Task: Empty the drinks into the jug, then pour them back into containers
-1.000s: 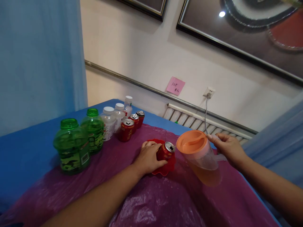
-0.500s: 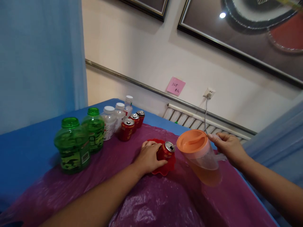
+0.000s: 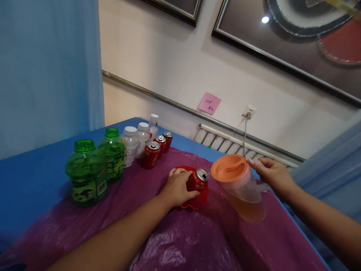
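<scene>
From my remote seat I have the left hand [image 3: 176,189] closed around a red can [image 3: 194,182], thumb on the near side and fingers round the far side. The can's top leans a little toward the right hand [image 3: 270,173], and its opening is in plain view. Beneath the left hand is a red dish [image 3: 203,197] with a wavy edge; I can't tell whether the can's base touches it.

My right hand grips a clear pitcher [image 3: 239,194] from its handle side, thumb up by the orange lid [image 3: 229,167]; the other fingers are partly hidden. The pitcher tilts toward the left hand, its lidded end just beside the can's top, with amber liquid [image 3: 248,209] inside. A faint thread shows between the two, too small for me to make out well.

Beyond the left hand and off to its left I see three more cans [image 3: 152,156] in a row, then three white-capped bottles [image 3: 130,148] behind them. Two green bottles [image 3: 86,177] stand farther left of that hand. Under both hands spreads a purple sheet [image 3: 175,241]. Past the right hand, a radiator [image 3: 225,143] lines the wall.
</scene>
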`<state>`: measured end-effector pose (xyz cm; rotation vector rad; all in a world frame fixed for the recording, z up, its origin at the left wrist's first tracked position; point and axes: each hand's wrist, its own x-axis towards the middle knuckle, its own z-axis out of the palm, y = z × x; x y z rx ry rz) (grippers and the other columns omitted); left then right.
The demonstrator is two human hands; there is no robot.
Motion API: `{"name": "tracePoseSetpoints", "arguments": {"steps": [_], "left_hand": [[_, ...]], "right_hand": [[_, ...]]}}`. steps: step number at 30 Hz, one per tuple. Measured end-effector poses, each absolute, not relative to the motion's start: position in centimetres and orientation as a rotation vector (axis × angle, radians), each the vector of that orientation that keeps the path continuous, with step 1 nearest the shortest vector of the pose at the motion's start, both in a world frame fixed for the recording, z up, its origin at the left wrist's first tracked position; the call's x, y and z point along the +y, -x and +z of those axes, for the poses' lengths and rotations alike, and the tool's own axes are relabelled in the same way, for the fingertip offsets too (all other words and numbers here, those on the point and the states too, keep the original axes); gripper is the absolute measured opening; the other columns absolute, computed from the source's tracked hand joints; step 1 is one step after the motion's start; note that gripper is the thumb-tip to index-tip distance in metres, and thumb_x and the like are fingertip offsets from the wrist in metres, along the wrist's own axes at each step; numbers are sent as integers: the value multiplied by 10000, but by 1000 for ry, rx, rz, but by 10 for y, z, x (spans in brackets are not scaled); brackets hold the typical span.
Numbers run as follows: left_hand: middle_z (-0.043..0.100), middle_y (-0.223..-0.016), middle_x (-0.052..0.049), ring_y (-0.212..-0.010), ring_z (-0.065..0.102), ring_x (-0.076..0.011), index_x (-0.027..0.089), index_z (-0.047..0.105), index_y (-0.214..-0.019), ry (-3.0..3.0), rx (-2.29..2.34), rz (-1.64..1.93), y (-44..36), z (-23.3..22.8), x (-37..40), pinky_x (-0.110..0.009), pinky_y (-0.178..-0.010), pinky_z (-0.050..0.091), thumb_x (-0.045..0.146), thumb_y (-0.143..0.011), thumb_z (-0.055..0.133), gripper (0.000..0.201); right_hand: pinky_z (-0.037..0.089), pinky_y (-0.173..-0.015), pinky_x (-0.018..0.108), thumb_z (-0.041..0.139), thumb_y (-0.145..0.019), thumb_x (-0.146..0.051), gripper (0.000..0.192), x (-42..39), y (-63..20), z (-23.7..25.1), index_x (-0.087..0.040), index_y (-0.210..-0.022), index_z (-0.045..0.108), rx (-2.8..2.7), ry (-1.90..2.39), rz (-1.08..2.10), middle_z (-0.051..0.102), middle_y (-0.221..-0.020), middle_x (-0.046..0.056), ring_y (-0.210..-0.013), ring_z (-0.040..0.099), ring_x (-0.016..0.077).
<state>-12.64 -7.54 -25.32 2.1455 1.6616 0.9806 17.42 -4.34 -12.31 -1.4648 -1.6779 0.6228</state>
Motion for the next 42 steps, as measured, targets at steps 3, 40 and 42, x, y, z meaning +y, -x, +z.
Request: {"name": "tracePoseSetpoints", "arguments": {"steps": [3,40,42], "left_hand": [[695,-1204,-124,-1194,574,-374,222,701,-1202,-2139,1670,978,126,-254,-75,-518,-1094,375,513,-639,839,649],[691,-1231,-150,-1216,576,-361,178,686,-1252,-2159,1673,889,127,-252,-76,-516,-1125,353,510,-669,841,688],[689,-1231,-152,-1210,579,-361,177,688,-1247,-2157,1676,887,127,-252,-76,-518,-1121,358,512,-669,842,685]], "right_hand": [[256,-404,239,744,-724,-714,630,-43,-175,-123,-238,-553,368,-1681,1463,606,290,-502,-83,-450,271,82],[177,-439,244,733,-697,-757,666,-47,-174,-111,-224,-513,379,-1710,1483,519,311,-472,-67,-471,244,79],[172,-439,244,735,-695,-758,669,-47,-175,-111,-225,-514,372,-1709,1490,520,310,-473,-67,-472,243,78]]}}
